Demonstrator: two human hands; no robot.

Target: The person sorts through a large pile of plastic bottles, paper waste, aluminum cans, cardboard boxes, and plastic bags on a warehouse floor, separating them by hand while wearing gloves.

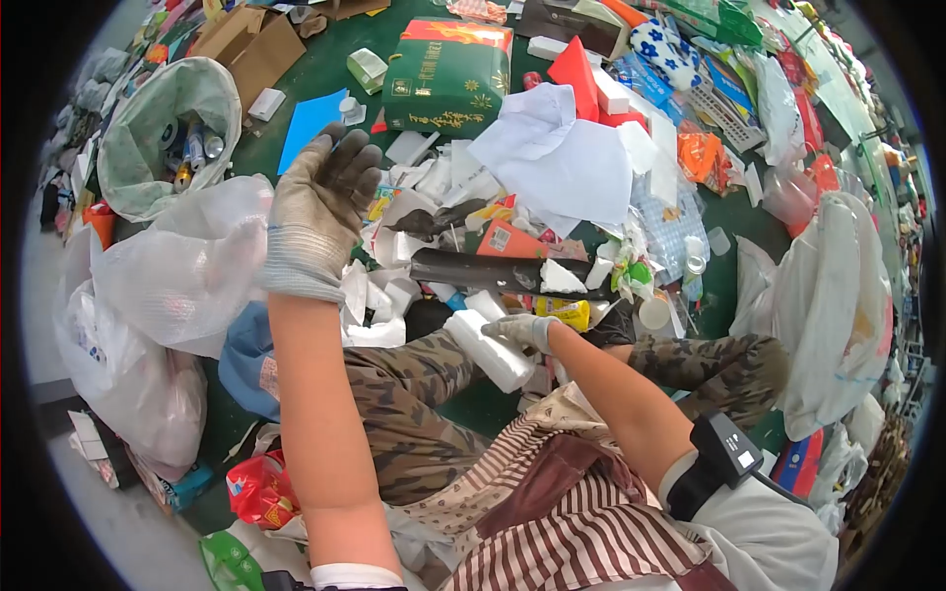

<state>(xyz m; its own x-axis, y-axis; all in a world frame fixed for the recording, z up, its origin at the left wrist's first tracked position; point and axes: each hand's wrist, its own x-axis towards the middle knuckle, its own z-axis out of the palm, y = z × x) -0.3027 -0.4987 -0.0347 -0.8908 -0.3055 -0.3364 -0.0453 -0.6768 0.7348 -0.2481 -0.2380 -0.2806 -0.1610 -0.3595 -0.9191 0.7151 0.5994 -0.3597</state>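
My left hand (320, 202), in a grey-stained work glove, is raised over the left side of the heap. Its fingers are stretched out and nothing is in them. A blue sheet (313, 126) lies just beyond its fingertips. Low in front of my lap, my gloved right hand (522, 332) grips a white foam block (493, 357), its fingers over the upper side. Beside that hand lies a yellow packet (564, 313). A long black plastic piece (478, 270) lies across the scraps above the foam.
A lined bin (113, 158) with cans stands at the left, above white plastic bags (138, 374). A green box (443, 94) and white paper (562, 158) lie at the back. More foam and plastic scraps surround them. A large white sack (838, 305) stands at the right.
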